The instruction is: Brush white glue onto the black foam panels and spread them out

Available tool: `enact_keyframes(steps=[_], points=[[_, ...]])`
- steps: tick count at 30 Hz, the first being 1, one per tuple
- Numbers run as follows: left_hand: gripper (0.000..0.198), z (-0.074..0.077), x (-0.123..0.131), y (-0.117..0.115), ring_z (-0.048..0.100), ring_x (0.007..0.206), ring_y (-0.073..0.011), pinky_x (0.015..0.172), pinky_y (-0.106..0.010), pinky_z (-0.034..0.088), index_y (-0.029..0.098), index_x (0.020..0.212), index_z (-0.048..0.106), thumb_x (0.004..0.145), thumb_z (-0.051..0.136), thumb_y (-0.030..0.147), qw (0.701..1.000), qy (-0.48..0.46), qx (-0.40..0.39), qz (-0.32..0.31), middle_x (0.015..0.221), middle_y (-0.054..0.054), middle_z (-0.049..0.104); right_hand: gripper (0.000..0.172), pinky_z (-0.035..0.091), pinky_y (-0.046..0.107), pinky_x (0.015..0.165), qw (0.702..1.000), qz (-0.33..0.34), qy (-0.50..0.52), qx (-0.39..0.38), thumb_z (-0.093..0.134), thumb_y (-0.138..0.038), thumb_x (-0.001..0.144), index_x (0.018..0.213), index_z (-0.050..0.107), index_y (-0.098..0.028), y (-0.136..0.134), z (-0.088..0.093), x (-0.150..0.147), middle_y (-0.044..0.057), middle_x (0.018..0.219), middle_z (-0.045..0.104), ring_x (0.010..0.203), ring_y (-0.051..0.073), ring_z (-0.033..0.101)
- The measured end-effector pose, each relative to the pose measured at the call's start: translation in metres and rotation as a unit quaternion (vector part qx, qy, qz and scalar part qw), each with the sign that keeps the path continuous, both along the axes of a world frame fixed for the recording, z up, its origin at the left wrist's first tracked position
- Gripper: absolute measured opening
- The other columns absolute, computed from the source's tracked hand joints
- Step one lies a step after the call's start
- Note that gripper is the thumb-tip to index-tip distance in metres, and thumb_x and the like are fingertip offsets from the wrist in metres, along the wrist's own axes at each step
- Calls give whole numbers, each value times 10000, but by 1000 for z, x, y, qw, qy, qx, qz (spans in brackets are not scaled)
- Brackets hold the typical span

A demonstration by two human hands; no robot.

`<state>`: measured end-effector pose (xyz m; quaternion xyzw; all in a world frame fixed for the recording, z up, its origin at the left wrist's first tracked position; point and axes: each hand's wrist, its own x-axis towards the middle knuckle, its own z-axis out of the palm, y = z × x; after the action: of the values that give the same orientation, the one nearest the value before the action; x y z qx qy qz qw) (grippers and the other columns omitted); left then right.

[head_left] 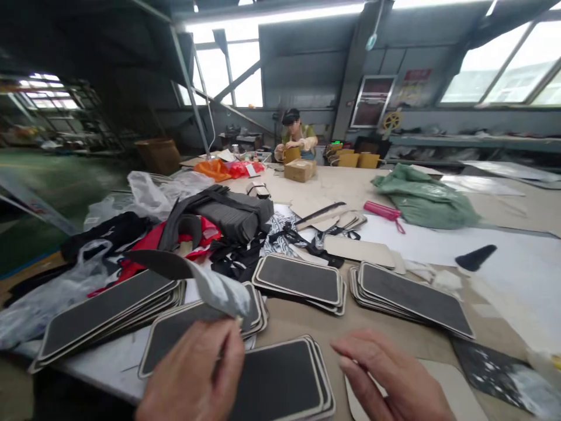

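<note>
My left hand (195, 374) is at the bottom of the view, fingers pinched on a curved, dark-and-grey strip (193, 275) that arcs up and to the left. My right hand (385, 374) hovers beside it with fingers stretched out, holding nothing, above a pale board (456, 386). Between the hands lies a stack of black rounded panels with pale edges (280, 380). More such stacks lie at the left (105, 310), in the middle (302, 280) and to the right (412, 298).
The work table (289, 318) carries plastic bags (153, 193), red and black fabric (197, 234), a dark folded bundle (232, 213), a green bag (421, 199) and a pink tube (382, 210). A person (295, 137) sits at the far end by cardboard boxes (300, 169).
</note>
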<state>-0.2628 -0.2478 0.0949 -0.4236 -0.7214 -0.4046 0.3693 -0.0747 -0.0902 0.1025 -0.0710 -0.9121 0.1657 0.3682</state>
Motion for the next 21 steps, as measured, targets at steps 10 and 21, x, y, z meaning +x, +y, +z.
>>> enact_keyframes(steps=[10,21], points=[[58,-24,190,140,473,515,-130,475,-255,362,131,828,510,818,472,88,956,83,-69,-274,580,-24,539,203,396,212,553,987,-155,26,30,405,-263,904,738,499,-192,55,2,109,-1,658,502,593,109,505],[85,-46,279,207,424,517,-140,457,-280,280,104,797,528,790,464,48,926,115,-98,-345,574,-23,491,417,336,254,455,943,-272,-171,84,265,-449,925,649,472,-213,115,0,208,-11,567,514,471,126,519]])
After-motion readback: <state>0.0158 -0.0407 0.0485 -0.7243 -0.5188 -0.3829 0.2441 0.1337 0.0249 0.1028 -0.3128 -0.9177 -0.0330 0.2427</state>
